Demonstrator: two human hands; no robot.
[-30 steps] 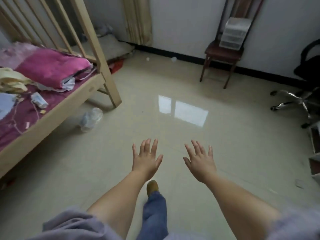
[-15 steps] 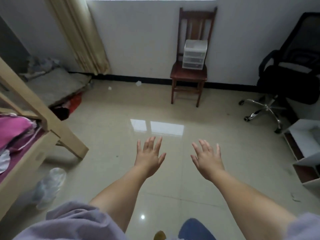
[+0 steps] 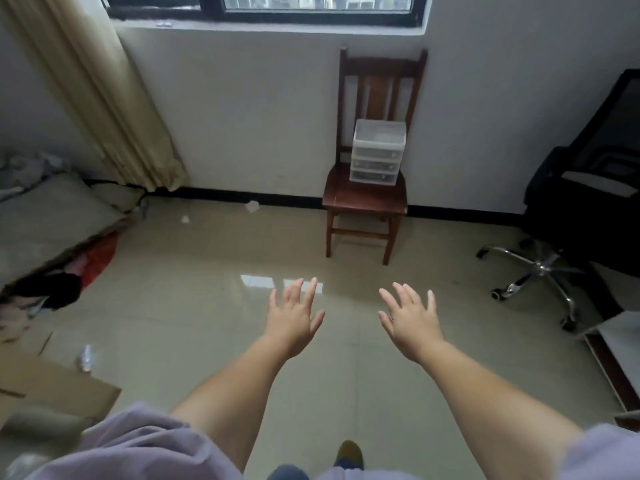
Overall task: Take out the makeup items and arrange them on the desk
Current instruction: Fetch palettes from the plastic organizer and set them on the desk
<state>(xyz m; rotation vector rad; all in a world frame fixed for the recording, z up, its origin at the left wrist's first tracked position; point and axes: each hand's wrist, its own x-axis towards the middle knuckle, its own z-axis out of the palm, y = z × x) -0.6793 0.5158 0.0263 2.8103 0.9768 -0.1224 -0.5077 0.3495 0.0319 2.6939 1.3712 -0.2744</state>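
Both hands are held out over the shiny tan floor tiles (image 3: 194,317) with fingers spread; nothing is held by the left hand (image 3: 292,320) or right hand (image 3: 412,322). A small clear plastic drawer box (image 3: 378,152) is set on the dark brown wooden chair (image 3: 363,199) by the wall, well apart from the hands.

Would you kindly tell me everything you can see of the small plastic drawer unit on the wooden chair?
The drawer unit is a small box of translucent whitish plastic with three stacked drawers, all pushed in, and a flat top with a raised rim. Its contents cannot be made out. It stands upright at the back of the wooden chair seat, close to the backrest slats, under the window. Only the chair touches it; both hands are well short of it.
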